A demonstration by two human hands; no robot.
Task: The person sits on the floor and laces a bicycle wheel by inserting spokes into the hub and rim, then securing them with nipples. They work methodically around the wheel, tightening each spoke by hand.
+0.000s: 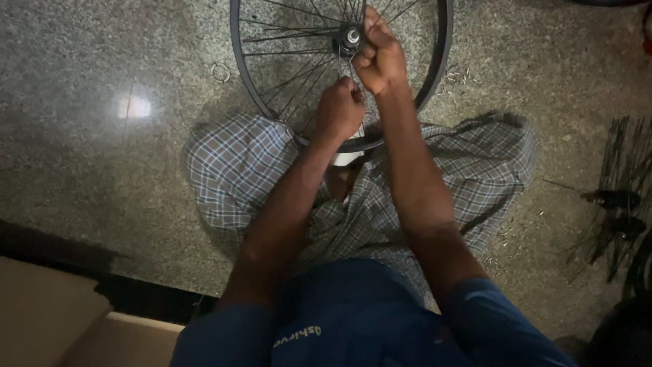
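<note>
I held a spoke [319, 71] pinched in my left hand [337, 110]; my right hand [380, 58] gripped spokes near the hub [351, 35]; pulling hard could bend them.

You get a dim view | glare patch on the floor [134, 107] | dark corners | soft, slightly blurry detail.

A single head-worn camera looks steeply down from just above the seated person, close over both forearms. It faces forward along the lap toward the bicycle wheel [339, 68] and the speckled floor [102, 170]; no second view shares this scene.
</note>
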